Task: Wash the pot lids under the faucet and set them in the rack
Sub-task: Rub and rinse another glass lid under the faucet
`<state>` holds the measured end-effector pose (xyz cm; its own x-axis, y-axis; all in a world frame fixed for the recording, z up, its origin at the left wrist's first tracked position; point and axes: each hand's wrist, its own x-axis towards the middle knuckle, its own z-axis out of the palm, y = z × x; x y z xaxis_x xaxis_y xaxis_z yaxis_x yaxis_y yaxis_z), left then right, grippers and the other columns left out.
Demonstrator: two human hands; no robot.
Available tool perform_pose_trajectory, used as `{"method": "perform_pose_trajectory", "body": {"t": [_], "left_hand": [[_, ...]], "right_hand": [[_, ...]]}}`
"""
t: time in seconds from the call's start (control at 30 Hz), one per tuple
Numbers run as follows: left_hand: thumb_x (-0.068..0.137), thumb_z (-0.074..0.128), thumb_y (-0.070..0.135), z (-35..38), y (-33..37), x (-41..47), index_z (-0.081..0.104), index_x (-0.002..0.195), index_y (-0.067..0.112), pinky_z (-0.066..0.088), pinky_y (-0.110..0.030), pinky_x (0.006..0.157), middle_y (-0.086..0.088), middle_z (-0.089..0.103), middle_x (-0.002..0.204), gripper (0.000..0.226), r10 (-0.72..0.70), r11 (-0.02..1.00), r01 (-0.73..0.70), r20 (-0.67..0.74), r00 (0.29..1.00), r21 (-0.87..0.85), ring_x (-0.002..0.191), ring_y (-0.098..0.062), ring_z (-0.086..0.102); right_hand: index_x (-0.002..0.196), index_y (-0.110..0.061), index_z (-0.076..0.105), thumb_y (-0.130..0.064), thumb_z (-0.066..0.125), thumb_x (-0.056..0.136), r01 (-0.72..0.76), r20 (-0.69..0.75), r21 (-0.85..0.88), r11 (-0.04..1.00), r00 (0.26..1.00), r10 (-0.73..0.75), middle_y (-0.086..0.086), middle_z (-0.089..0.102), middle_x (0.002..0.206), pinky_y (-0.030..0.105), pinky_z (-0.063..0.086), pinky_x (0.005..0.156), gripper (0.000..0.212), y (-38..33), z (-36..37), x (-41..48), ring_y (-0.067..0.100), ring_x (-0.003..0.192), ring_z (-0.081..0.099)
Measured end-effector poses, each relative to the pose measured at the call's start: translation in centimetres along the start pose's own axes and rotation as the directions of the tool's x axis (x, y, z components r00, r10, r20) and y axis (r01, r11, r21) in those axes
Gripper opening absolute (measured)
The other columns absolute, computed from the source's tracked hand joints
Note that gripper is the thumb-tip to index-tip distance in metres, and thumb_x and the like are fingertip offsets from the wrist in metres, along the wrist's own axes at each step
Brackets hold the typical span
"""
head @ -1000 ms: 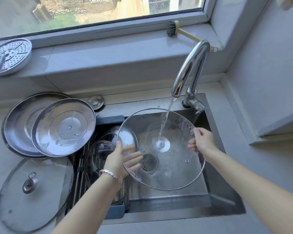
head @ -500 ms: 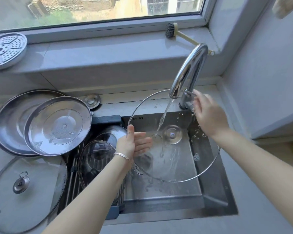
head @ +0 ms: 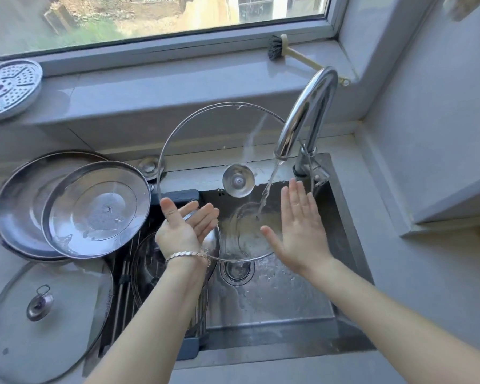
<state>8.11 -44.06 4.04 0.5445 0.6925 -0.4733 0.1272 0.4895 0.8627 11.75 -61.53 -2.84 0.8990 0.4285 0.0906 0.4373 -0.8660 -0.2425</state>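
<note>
Glass lid [head: 238, 180] upright over sink [head: 275, 309], faucet [head: 308, 106] stream hitting it. Left hand [head: 185, 231] and right hand [head: 298, 236] press its edges, fingers [head: 297, 198] straight, released.

Glass lid [head: 238, 180] upright between my left hand [head: 183, 228] and right hand [head: 299, 234], over the sink [head: 272, 314], faucet [head: 308, 109] at its right edge, rack [head: 190, 347] in sink's left side, two metal lids [head: 94, 209] on counter left of it
</note>
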Motion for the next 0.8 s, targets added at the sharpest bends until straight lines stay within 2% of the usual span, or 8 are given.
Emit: {"method": "perform_pose_trajectory", "body": {"t": [0.17, 0.27, 0.33, 0.43, 0.5, 0.57, 0.7, 0.8], "left_hand": [[0.092, 0.035, 0.056, 0.0, -0.3, -0.8, 0.059, 0.083, 0.004, 0.059, -0.030, 0.060, -0.009, 0.072, 0.062, 0.058, -0.012, 1.000, 0.012, -0.041, 0.999, -0.020, 0.061, -0.023, 0.072], [0.094, 0.036, 0.053, -0.7, 0.1, -1.1, 0.059, 0.083, 0.004, 0.059, -0.028, 0.056, -0.009, 0.071, 0.058, 0.055, 0.006, 1.000, -0.005, -0.044, 0.999, 0.029, 0.056, -0.021, 0.071], [0.096, 0.037, 0.048, -1.0, 0.6, -1.2, 0.059, 0.083, 0.003, 0.057, -0.026, 0.051, -0.008, 0.069, 0.054, 0.051, 0.009, 0.992, -0.006, -0.023, 1.000, 0.128, 0.051, -0.020, 0.069], [0.098, 0.040, 0.037, -0.9, 1.1, -1.7, 0.056, 0.085, -0.001, 0.051, -0.023, 0.038, -0.017, 0.064, 0.061, 0.043, -0.086, 0.965, 0.074, 0.035, 0.996, 0.251, 0.041, -0.020, 0.063], [0.098, 0.042, 0.031, -0.5, 1.1, -2.2, 0.052, 0.089, -0.004, 0.046, -0.021, 0.035, -0.022, 0.058, 0.072, 0.037, -0.216, 0.932, 0.185, 0.067, 0.974, 0.312, 0.047, -0.024, 0.057], [0.098, 0.044, 0.026, -0.5, 0.8, -2.7, 0.051, 0.086, -0.005, 0.049, -0.025, 0.037, -0.025, 0.058, 0.075, 0.034, -0.323, 0.875, 0.261, 0.090, 0.942, 0.407, 0.050, -0.025, 0.059], [0.098, 0.041, 0.020, -2.0, -0.5, -2.8, 0.054, 0.084, -0.002, 0.053, -0.027, 0.040, -0.015, 0.067, 0.059, 0.029, -0.501, 0.753, 0.371, 0.108, 0.859, 0.544, 0.041, -0.019, 0.065], [0.099, 0.037, 0.013, -3.1, -2.3, -2.3, 0.052, 0.091, 0.000, 0.051, -0.026, 0.037, -0.008, 0.065, 0.048, 0.022, -0.610, 0.685, 0.494, 0.050, 0.791, 0.536, 0.036, -0.017, 0.062]], "right_hand": [[0.147, -0.007, 0.005, -0.056, 0.007, 0.096, 0.467, 0.056, -0.025, 0.884, 0.884, -0.465, 0.012, 0.016, 0.153, 0.035, 0.004, 0.116, 0.071, -2.8, 1.3, -2.8, 0.016, 0.146, -0.007], [0.147, -0.010, 0.001, -0.059, 0.003, 0.093, 0.119, 0.053, 0.150, 0.981, 0.990, -0.129, 0.005, -0.002, 0.156, 0.034, -0.004, 0.116, 0.073, -0.3, 0.8, -2.6, 0.015, 0.145, -0.007], [0.149, -0.008, 0.010, -0.050, 0.023, 0.096, -0.296, 0.142, 0.366, 0.882, 0.955, 0.261, 0.009, -0.004, 0.158, 0.038, -0.002, 0.118, 0.069, 1.6, 1.0, -2.6, 0.020, 0.146, -0.007], [0.142, -0.011, 0.029, -0.033, 0.043, 0.097, -0.667, 0.426, 0.653, 0.358, 0.715, 0.554, 0.017, 0.032, 0.148, 0.047, 0.028, 0.113, 0.052, 3.2, 1.9, -2.5, 0.032, 0.136, 0.033], [0.129, -0.022, 0.036, -0.037, 0.039, 0.098, -0.762, 0.735, 0.629, -0.153, 0.519, 0.437, 0.018, 0.059, 0.116, 0.042, 0.055, 0.084, 0.035, 3.2, 2.0, -2.5, 0.033, 0.099, 0.064], [0.122, -0.017, 0.039, -0.034, 0.038, 0.100, -0.748, 0.847, 0.527, -0.403, 0.426, 0.317, 0.019, 0.064, 0.089, 0.029, 0.057, 0.048, 0.029, 3.0, 1.8, -2.7, 0.027, 0.061, 0.070], [0.121, -0.002, 0.046, -0.023, 0.036, 0.101, -0.777, 0.786, 0.570, -0.266, 0.422, 0.451, 0.018, 0.059, 0.076, 0.018, 0.047, 0.032, 0.031, 3.8, 1.1, -2.7, 0.014, 0.038, 0.063], [0.117, 0.004, 0.045, -0.018, 0.035, 0.101, -0.762, 0.667, 0.646, -0.054, 0.529, 0.524, 0.020, 0.058, 0.068, 0.021, 0.047, 0.031, 0.029, 5.2, -0.5, -1.6, 0.016, 0.034, 0.061]]}}
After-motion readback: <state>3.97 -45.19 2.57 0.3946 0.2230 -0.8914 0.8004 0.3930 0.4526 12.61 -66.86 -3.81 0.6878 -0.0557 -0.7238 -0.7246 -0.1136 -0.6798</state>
